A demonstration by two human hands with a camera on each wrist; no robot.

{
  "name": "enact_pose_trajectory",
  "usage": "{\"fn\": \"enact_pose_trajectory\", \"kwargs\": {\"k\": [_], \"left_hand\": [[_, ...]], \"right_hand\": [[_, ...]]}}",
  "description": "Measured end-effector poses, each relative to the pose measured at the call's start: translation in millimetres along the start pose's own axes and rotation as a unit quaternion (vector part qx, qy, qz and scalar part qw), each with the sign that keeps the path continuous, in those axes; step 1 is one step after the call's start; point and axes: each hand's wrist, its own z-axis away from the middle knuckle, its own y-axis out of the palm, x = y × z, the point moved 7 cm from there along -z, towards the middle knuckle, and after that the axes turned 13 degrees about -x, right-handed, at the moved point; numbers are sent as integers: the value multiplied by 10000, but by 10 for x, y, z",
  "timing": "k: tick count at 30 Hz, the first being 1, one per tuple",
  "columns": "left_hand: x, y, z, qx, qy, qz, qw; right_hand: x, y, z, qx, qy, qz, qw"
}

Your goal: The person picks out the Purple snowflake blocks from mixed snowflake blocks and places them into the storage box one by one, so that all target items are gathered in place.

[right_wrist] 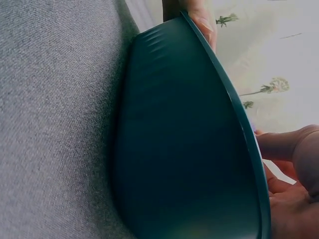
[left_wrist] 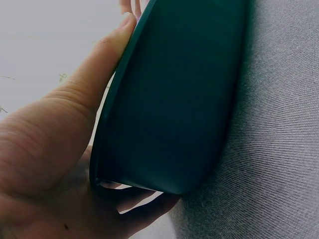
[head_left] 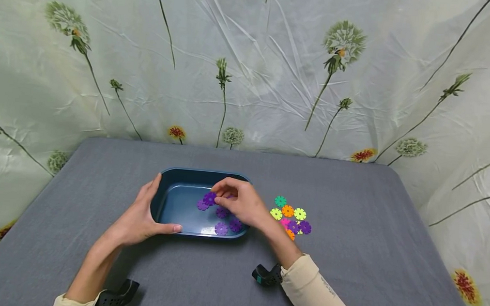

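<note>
A dark blue plastic tray (head_left: 179,204) sits on the cloth-covered table. My left hand (head_left: 140,215) grips its left end, thumb along the near rim and fingers round the side; the left wrist view shows the thumb (left_wrist: 107,55) on the rim. Over the tray's right half, my right hand (head_left: 242,204) pinches a dark purple notched, flower-shaped disc (head_left: 209,198) between thumb and fingertips. Several lighter purple discs (head_left: 221,228) lie inside the tray under and beside that hand. In the right wrist view, the tray's outer wall (right_wrist: 184,129) hides the held disc.
Right of the tray lies a loose group of flower-shaped discs: a green one (head_left: 280,201), orange (head_left: 287,211), yellow (head_left: 300,213), pink and purple (head_left: 305,227), some overlapping. The grey tablecloth (head_left: 349,259) reaches back to a dandelion-print curtain (head_left: 269,77).
</note>
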Motion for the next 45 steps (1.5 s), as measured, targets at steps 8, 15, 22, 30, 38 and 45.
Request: {"fn": "enact_pose_trajectory", "kwargs": {"k": [8, 15, 22, 30, 38, 45], "left_hand": [[-4, -8, -3, 3, 20, 64, 10000], [-6, -3, -6, -13, 20, 5, 10000], [16, -7, -15, 1, -11, -24, 10000], [11, -8, -12, -17, 39, 44, 10000], [24, -13, -23, -60, 45, 52, 10000], [15, -9, -12, -46, 38, -36, 10000]], "right_hand": [[-4, 85, -15, 231, 51, 124, 9996], [-13, 153, -38, 433, 11, 461, 9980], [-35, 238, -43, 635, 99, 750, 9951], [-85, 364, -40, 940, 467, 1023, 9892], [-133, 446, -27, 1011, 602, 1295, 9846], [-108, 381, -26, 682, 544, 1327, 9873]]}}
